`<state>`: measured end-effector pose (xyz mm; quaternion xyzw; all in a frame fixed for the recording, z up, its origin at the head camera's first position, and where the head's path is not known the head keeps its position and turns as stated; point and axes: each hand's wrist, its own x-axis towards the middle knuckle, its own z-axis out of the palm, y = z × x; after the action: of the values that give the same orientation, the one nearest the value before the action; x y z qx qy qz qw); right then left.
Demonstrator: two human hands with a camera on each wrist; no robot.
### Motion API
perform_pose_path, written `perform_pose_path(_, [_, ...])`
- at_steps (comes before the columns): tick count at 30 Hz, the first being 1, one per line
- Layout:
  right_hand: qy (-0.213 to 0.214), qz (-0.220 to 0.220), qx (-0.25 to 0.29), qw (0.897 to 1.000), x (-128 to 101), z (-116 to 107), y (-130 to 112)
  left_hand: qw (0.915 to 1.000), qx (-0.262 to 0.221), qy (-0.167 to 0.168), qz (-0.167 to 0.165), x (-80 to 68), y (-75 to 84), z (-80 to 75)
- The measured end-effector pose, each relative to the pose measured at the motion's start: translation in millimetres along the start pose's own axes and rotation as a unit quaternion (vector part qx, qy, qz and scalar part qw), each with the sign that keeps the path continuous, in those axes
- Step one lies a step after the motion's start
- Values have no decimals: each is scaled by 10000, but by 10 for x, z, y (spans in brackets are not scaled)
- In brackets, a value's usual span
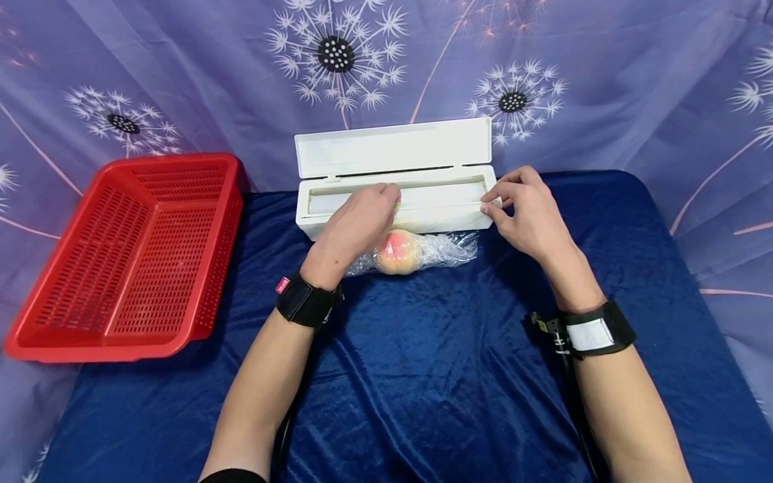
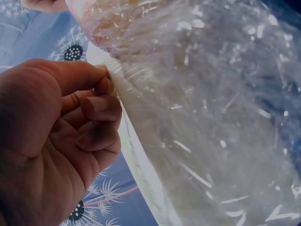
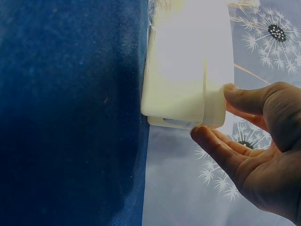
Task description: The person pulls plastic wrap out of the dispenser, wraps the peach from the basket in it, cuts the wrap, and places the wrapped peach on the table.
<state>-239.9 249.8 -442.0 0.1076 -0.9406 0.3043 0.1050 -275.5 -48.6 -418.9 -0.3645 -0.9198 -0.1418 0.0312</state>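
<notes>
A white cling-film dispenser box (image 1: 447,216) stands open at the back of the table with its lid (image 1: 392,147) raised. In front of it lies a peach (image 1: 397,251) wrapped in clear cling film (image 1: 449,247), which still runs up to the box. My left hand (image 1: 392,198) reaches over the peach and pinches a small green slider tab (image 1: 396,204) on the box's front edge. In the left wrist view its fingers (image 2: 101,106) are curled beside the stretched film (image 2: 211,117). My right hand (image 1: 492,201) pinches the box's right end (image 3: 188,61) between thumb and forefinger.
A red slotted basket (image 1: 175,159) sits at the left, partly off the table edge. Blue velvet cloth (image 1: 423,369) covers the table, with bare room toward me. A purple dandelion-print backdrop (image 1: 604,80) hangs close behind the box.
</notes>
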Motion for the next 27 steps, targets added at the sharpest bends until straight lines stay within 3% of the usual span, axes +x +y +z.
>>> perform_pose_path(27, [55, -85, -37, 9999, 13, 9, 6, 9998, 154, -126, -64, 44, 55, 15])
